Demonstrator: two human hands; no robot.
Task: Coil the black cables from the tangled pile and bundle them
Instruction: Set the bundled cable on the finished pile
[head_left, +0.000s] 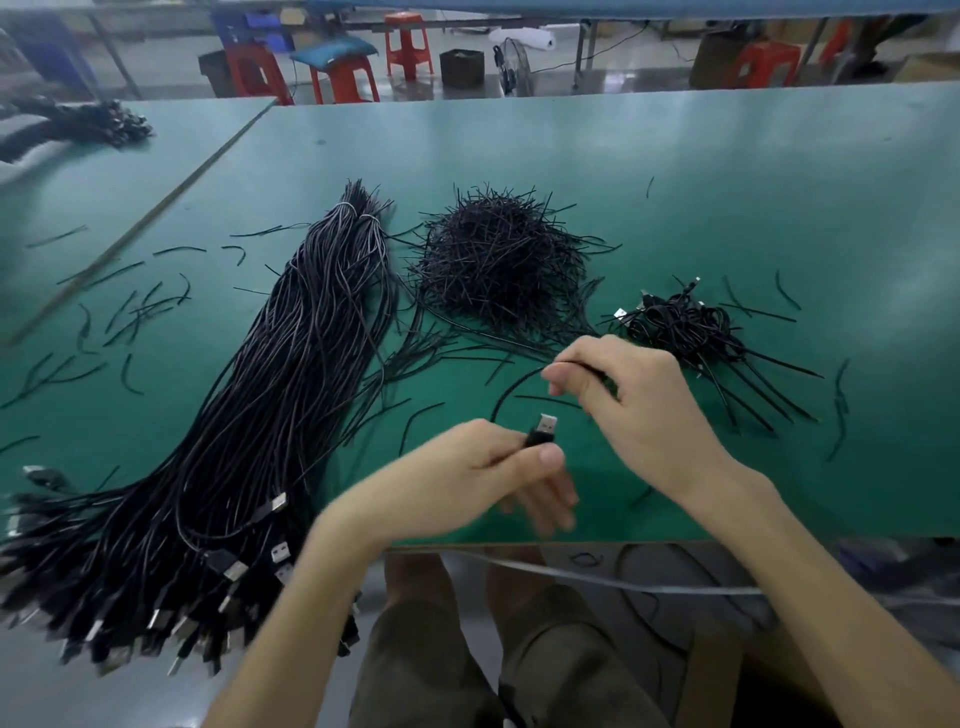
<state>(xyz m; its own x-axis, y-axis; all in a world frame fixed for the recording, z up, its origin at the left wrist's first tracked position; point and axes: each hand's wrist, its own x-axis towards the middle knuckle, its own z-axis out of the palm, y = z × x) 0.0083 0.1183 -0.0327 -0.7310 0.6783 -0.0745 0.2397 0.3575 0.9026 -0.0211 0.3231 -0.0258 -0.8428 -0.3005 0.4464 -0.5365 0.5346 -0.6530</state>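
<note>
Green-matted workbench (727, 208), near edge. Left hand (488, 478) pinches the silver-tipped USB plug (546, 423) of one thin black cable (506, 389). The cable arcs from that grip up to the right hand (634, 400), which lies just beyond and pinches it. Cable run past the right palm is hidden; left fingers are blurred.

The counter (727, 171) wears a smooth, faintly glossy green mat. The cables (291, 364) have shiny black plastic jackets, and the plug (546, 423) ends in bright metal.
</note>
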